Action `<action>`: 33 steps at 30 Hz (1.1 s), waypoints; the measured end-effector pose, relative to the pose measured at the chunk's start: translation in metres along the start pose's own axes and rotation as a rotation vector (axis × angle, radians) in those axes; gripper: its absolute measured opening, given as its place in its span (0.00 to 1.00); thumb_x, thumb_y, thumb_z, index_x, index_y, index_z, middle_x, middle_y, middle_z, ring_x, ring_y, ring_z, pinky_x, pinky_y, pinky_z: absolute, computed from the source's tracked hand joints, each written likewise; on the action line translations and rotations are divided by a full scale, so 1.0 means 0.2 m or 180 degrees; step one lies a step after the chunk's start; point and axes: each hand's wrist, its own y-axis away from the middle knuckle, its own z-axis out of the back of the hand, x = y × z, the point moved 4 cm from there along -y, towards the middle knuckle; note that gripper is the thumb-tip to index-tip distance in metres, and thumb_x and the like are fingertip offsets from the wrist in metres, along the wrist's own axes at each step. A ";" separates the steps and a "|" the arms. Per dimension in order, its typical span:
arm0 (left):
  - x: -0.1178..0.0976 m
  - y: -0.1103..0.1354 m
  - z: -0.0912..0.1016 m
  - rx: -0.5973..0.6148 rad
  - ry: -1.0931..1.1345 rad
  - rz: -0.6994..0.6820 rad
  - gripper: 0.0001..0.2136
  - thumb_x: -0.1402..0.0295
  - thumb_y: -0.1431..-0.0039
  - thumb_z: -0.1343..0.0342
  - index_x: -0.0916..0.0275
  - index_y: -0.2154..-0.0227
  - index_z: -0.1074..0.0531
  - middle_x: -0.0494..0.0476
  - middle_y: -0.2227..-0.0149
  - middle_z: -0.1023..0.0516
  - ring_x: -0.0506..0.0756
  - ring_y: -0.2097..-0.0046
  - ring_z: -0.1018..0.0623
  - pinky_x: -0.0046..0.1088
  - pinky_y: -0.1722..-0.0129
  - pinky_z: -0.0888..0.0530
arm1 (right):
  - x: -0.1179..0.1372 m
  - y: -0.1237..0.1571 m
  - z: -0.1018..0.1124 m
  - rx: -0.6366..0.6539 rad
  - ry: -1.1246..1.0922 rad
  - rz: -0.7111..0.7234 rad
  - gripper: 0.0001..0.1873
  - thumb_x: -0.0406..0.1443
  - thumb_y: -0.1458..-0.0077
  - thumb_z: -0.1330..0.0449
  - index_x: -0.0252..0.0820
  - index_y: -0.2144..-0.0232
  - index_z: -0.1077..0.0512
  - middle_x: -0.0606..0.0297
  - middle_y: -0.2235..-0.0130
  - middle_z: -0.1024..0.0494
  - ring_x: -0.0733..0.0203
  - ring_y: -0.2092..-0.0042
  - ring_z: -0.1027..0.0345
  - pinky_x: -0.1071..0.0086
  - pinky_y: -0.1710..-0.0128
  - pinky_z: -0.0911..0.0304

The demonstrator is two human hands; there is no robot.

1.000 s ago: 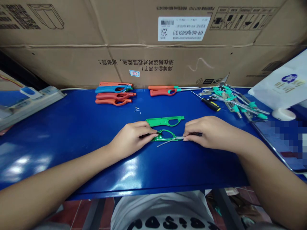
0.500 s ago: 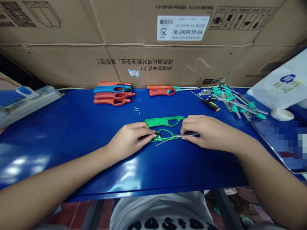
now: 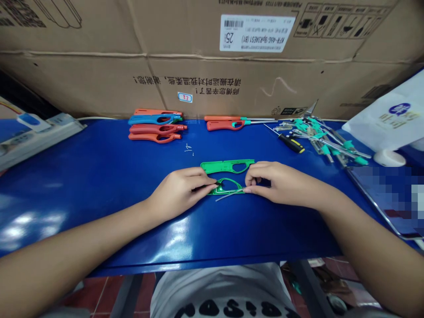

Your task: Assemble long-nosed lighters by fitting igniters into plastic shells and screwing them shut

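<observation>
On the blue table lies the lower green lighter shell half point(image 3: 236, 182), with its loop-shaped trigger opening facing up. My left hand point(image 3: 185, 187) pinches its left part, where a small black piece shows at the fingertips. At its nose end, the thumb and index finger of my right hand point(image 3: 276, 181) are closed on thin strands. One strand, a thin clear tube point(image 3: 227, 196), sticks out below the shell; another light wire runs inside it. My fingers hide the joint there. Just beyond lies the other green shell half point(image 3: 217, 166), its nose near my right knuckles.
Red, orange and blue lighter shells point(image 3: 155, 129) lie at the back left. Two red-orange lighters with metal tubes point(image 3: 225, 125) lie behind. A screwdriver point(image 3: 291, 143) and a pile of teal-tipped lighter innards point(image 3: 318, 134) are at right. A cardboard box point(image 3: 99, 84) walls the back.
My right hand has slid left along the lower shell to its nose end, covering the metal tube seen there before. My left hand stays nearly in place.
</observation>
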 end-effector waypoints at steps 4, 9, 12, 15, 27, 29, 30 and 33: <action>-0.01 0.00 0.00 -0.0017 0.0000 0.0004 0.08 0.70 0.34 0.39 0.66 0.56 0.19 0.56 0.65 0.20 0.51 0.65 0.21 0.24 0.64 0.24 | -0.02 -0.02 -0.03 0.0129 -0.0328 -0.0576 0.13 0.44 0.40 0.38 0.42 0.70 0.27 0.65 0.69 0.25 0.61 0.67 0.34 0.69 0.68 0.43; -0.01 0.00 0.00 -0.0037 0.0026 -0.0002 0.08 0.71 0.35 0.39 0.66 0.56 0.19 0.56 0.64 0.20 0.51 0.64 0.20 0.23 0.64 0.25 | 0.02 -0.03 -0.04 0.0180 -0.0135 -0.0797 0.11 0.40 0.39 0.38 0.43 0.72 0.30 0.66 0.70 0.25 0.62 0.69 0.35 0.69 0.70 0.44; -0.01 0.00 0.00 -0.0065 0.0005 -0.0024 0.08 0.71 0.35 0.39 0.66 0.56 0.19 0.55 0.65 0.20 0.51 0.65 0.21 0.23 0.65 0.25 | 0.02 -0.02 -0.04 0.0138 -0.0082 -0.0710 0.11 0.40 0.39 0.38 0.43 0.72 0.30 0.66 0.69 0.25 0.62 0.68 0.34 0.69 0.69 0.43; -0.01 0.00 0.00 -0.0083 -0.0010 -0.0045 0.08 0.71 0.35 0.39 0.66 0.56 0.19 0.55 0.66 0.20 0.51 0.65 0.21 0.23 0.65 0.25 | 0.02 0.00 -0.03 0.0006 0.0005 -0.0345 0.10 0.41 0.38 0.39 0.43 0.68 0.28 0.65 0.66 0.24 0.60 0.64 0.33 0.68 0.65 0.41; -0.01 0.00 0.00 -0.0254 0.0064 -0.0153 0.05 0.72 0.36 0.38 0.65 0.58 0.20 0.55 0.63 0.19 0.50 0.63 0.19 0.22 0.60 0.23 | 0.16 -0.01 -0.15 -0.0102 0.0923 0.0698 0.09 0.38 0.29 0.49 0.44 0.57 0.29 0.63 0.55 0.27 0.62 0.64 0.32 0.67 0.67 0.43; -0.01 0.00 0.00 -0.0285 0.0083 -0.0130 0.05 0.72 0.36 0.38 0.65 0.59 0.20 0.55 0.63 0.19 0.49 0.63 0.19 0.22 0.61 0.23 | 0.16 -0.01 -0.14 -0.0117 0.0928 0.0710 0.10 0.38 0.29 0.49 0.43 0.57 0.29 0.63 0.55 0.27 0.63 0.64 0.32 0.67 0.67 0.44; 0.00 0.01 0.00 -0.0289 0.0085 -0.0123 0.05 0.72 0.36 0.38 0.65 0.59 0.19 0.55 0.63 0.19 0.50 0.63 0.19 0.22 0.61 0.23 | 0.16 -0.01 -0.14 -0.0099 0.0853 0.0717 0.09 0.38 0.30 0.48 0.43 0.58 0.29 0.64 0.56 0.27 0.63 0.64 0.32 0.67 0.67 0.44; -0.01 0.00 0.00 -0.0267 0.0101 -0.0092 0.06 0.73 0.36 0.38 0.65 0.58 0.19 0.56 0.62 0.20 0.50 0.63 0.19 0.23 0.61 0.23 | 0.16 -0.01 -0.12 -0.0043 0.0492 0.0712 0.09 0.39 0.31 0.45 0.43 0.64 0.30 0.66 0.60 0.27 0.64 0.64 0.32 0.69 0.67 0.44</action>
